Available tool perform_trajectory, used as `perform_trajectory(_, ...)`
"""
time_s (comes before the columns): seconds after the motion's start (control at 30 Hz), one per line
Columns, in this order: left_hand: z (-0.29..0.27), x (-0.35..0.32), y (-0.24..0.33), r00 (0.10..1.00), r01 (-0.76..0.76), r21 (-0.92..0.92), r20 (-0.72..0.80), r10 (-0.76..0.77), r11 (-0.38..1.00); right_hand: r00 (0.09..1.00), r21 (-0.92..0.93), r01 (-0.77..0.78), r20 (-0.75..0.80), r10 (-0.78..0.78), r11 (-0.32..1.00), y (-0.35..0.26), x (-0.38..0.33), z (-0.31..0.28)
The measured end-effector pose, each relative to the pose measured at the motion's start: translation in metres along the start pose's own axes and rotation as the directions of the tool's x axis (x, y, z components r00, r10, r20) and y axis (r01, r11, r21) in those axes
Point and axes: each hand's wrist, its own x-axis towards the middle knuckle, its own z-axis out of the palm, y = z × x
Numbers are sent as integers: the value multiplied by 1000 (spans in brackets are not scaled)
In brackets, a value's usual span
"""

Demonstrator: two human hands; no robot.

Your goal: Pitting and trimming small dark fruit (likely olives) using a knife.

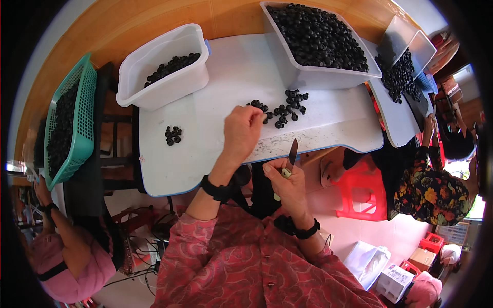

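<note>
My left hand (pixel 242 131) reaches over the white table (pixel 328 118), its fingertips closed at the near edge of a loose pile of small black ring-shaped pieces (pixel 285 109); whether a piece is pinched there is hidden. My right hand (pixel 287 182) sits at the table's front edge, gripping a small knife (pixel 291 154) with a pale handle, blade pointing up and away. A smaller cluster of black pieces (pixel 173 135) lies to the left on the table.
A white tub (pixel 169 84) holding a few black pieces stands at back left, a large full tub (pixel 313 77) at back right, a green basket (pixel 77 133) at far left. Other people sit at left and right. A red stool (pixel 362 192) stands nearby.
</note>
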Motion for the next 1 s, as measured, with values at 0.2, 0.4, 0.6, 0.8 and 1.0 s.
perform_trajectory(0.2, 17, -7, 8, 996, -74, 330, 75, 52, 941, 999, -111, 7, -42, -12, 994, 0, 0, -3)
perform_trajectory(0.4, 19, -18, 7, 985, -172, 421, 86, 149, 890, 999, -105, 3, -49, -8, 994, -6, -2, 2)
perform_trajectory(0.6, 15, -21, 8, 963, -267, 379, 91, 252, 886, 999, -93, 42, -8, -43, 995, 7, -1, 1)
perform_trajectory(0.8, 3, -28, 9, 986, -161, 149, 64, 152, 976, 996, -140, 79, -24, -83, 987, 6, -2, 2)
perform_trajectory(1.0, -28, -48, 25, 896, 442, -705, 326, -301, 555, 995, -111, 93, -37, -98, 989, 2, -4, 3)
